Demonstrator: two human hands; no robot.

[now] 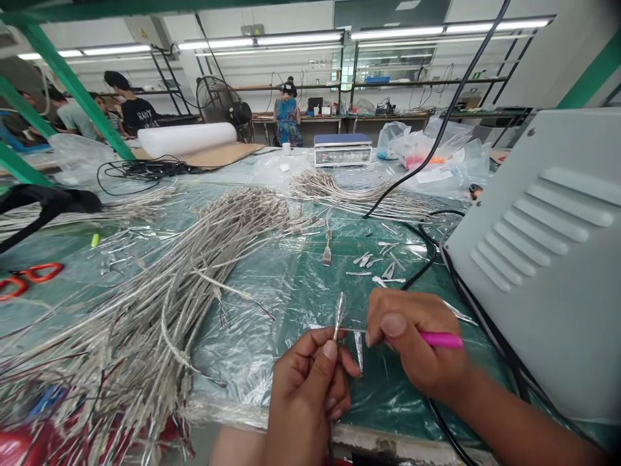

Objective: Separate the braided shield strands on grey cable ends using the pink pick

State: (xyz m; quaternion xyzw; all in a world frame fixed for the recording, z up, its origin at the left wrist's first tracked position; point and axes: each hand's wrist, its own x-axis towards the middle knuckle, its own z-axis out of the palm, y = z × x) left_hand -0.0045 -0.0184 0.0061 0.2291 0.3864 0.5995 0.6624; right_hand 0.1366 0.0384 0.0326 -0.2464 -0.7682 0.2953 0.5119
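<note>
My left hand [310, 385] pinches a thin cable between thumb and fingers. Its foil-wrapped end [340, 310] points upward, silvery and slightly flared. In my right hand [417, 336] is a slim tool with a bright pink handle [444, 339]. The tool's thin shaft reaches left to the foil, just above my left fingertips; its exact tip is hard to make out. Below the shaft, a narrow foil strip [359, 353] sits near my left fingers. Beyond my hands lies a cable with a USB plug [327, 254]. Several foil scraps [388, 270] are scattered close to it.
A large bundle of clear-jacketed cables [213, 252] covers the left side, and another bundle [349, 191] lies farther back. Orange-handled scissors [43, 272] rest at far left. A grey vented machine [538, 259] and black cords bound the right. Behind stands a scale [342, 153]; people work beyond.
</note>
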